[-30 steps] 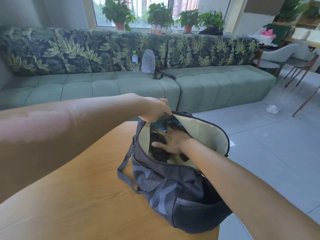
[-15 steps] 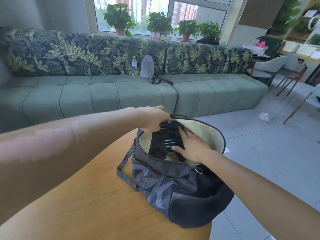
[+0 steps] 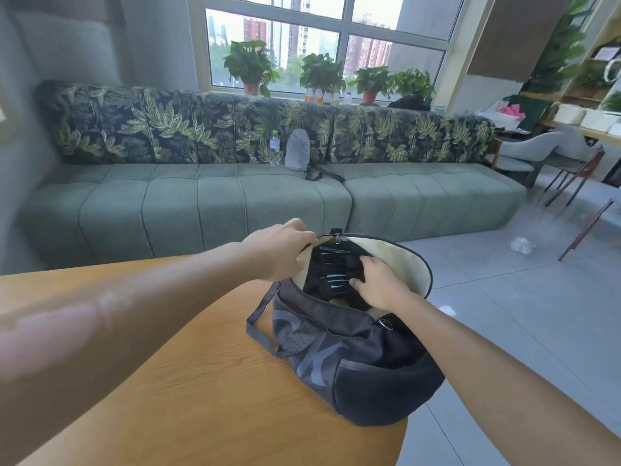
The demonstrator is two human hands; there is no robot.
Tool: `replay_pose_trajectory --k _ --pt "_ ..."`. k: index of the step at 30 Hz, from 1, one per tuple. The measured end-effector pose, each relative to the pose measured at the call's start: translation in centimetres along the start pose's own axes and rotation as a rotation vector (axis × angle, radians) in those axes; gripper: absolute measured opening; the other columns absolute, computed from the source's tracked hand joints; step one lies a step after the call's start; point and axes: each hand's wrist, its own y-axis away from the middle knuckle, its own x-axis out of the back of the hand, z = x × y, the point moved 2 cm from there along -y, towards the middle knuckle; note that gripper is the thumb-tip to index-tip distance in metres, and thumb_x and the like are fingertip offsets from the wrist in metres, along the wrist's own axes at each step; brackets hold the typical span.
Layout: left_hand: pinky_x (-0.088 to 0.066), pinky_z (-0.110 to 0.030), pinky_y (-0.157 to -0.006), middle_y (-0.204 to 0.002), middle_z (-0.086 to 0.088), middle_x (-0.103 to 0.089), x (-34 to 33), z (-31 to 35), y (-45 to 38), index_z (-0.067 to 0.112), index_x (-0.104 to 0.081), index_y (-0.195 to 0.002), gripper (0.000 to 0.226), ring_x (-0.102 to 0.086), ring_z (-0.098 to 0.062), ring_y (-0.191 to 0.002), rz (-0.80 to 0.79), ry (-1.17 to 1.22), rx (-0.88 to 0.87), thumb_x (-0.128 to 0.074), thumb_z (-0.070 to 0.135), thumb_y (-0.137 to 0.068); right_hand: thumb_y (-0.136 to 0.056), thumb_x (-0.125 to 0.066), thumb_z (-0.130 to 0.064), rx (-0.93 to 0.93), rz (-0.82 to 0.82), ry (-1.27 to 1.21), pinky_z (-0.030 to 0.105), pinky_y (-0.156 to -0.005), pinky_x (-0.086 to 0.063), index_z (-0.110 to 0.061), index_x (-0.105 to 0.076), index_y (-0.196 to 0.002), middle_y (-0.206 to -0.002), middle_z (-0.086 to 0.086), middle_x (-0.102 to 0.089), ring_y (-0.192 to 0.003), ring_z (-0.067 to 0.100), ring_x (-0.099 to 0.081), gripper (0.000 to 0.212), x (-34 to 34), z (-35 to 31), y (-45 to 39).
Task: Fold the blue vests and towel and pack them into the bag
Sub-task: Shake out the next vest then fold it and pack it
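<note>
Your left hand (image 3: 279, 252) grips the far-left rim of the dark grey fabric duffel bag (image 3: 339, 344), fingers curled over the edge by the zipper end, holding the mouth open. Your right hand (image 3: 378, 284) is inside the opening, palm down, its fingers bent onto the dark folded cloth with thin blue stripes (image 3: 331, 270) that lies in the bag; whether the fingers pinch the cloth or only press it, you cannot tell from here. The bag's pale cream lining (image 3: 393, 260) shows on the far wall of the opening, behind your right hand.

The bag sits at the right end of the light wooden table (image 3: 188, 381), one end hanging past the edge, a strap (image 3: 260, 334) trailing on the wood. Beyond stands a long green tufted sofa (image 3: 235, 200) with leaf-print back cushions, where a clear plastic bottle (image 3: 275, 148) stands just beside a small grey sling bag (image 3: 297, 149).
</note>
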Motion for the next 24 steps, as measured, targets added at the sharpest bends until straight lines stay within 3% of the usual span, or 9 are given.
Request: replay_pose_trajectory --k 3,7,10,12,18,24 --pt "-0.05 -0.046 -0.097 -0.152 0.001 -0.036 0.2 -0.5 2.8 0.028 -0.047 -0.146 0.043 -0.052 -0.028 -0.126 0.068 0.032 0.023 -0.05 0.025 -0.103 -0.101 -0.054 -0.032 0.024 0.106 -0.03 0.045 -0.101 -0.048 -0.01 -0.057 -0.131 -0.131 0.012 -0.061 -0.124 0.033 -0.055 0.037 0.5 -2.2 2.2" --pt "-0.051 -0.045 -0.094 -0.15 0.008 -0.037 -0.7 -1.8 8.4 0.031 -0.049 -0.144 0.04 -0.051 -0.022 -0.126 0.183 0.122 0.121 -0.05 0.031 -0.103 -0.102 -0.052 -0.027 0.082 0.244 -0.233 0.035 -0.103 -0.047 -0.016 -0.062 -0.132 -0.131 0.002 -0.066 -0.121 0.022 -0.06 0.033 1.3 -6.2 6.8" --pt "-0.052 -0.043 -0.09 -0.146 0.012 -0.04 -2.4 -3.5 13.8 0.033 -0.051 -0.14 0.037 -0.056 -0.018 -0.113 0.225 0.202 0.219 -0.051 0.034 -0.103 -0.102 -0.054 -0.022 0.221 0.315 -0.311 0.033 -0.102 -0.048 -0.016 -0.064 -0.128 -0.126 -0.001 -0.066 -0.117 0.018 -0.06 0.029 1.0 -9.4 11.0" --pt "-0.052 -0.042 -0.091 -0.144 0.012 -0.042 -3.7 -4.8 17.7 0.033 -0.053 -0.138 0.036 -0.057 -0.017 -0.113 0.245 0.252 0.284 -0.053 0.035 -0.102 -0.102 -0.053 -0.021 0.305 0.304 -0.331 0.035 -0.102 -0.048 -0.017 -0.065 -0.124 -0.123 -0.002 -0.066 -0.117 0.017 -0.058 0.026 0.0 -11.3 13.5" --pt "-0.052 -0.041 -0.094 -0.136 0.008 -0.052 -8.8 -10.2 30.4 0.032 -0.055 -0.137 0.036 -0.06 -0.016 -0.113 0.248 0.309 0.46 -0.056 0.037 -0.101 -0.104 -0.046 -0.019 0.478 0.317 -0.334 0.024 -0.105 -0.034 -0.016 -0.069 -0.11 -0.122 -0.005 -0.063 -0.124 0.012 -0.047 0.024 -3.9 -17.5 19.9" --pt "-0.048 -0.039 -0.097 -0.132 0.001 -0.055 -13.9 -16.7 43.3 0.027 -0.059 -0.134 0.037 -0.059 -0.023 -0.117 0.193 0.29 0.656 -0.063 0.033 -0.098 -0.105 -0.047 -0.029 0.505 0.082 -0.358 0.022 -0.097 -0.038 -0.025 -0.064 -0.118 -0.122 -0.014 -0.061 -0.119 0.003 -0.05 0.022 -9.5 -24.3 23.3"
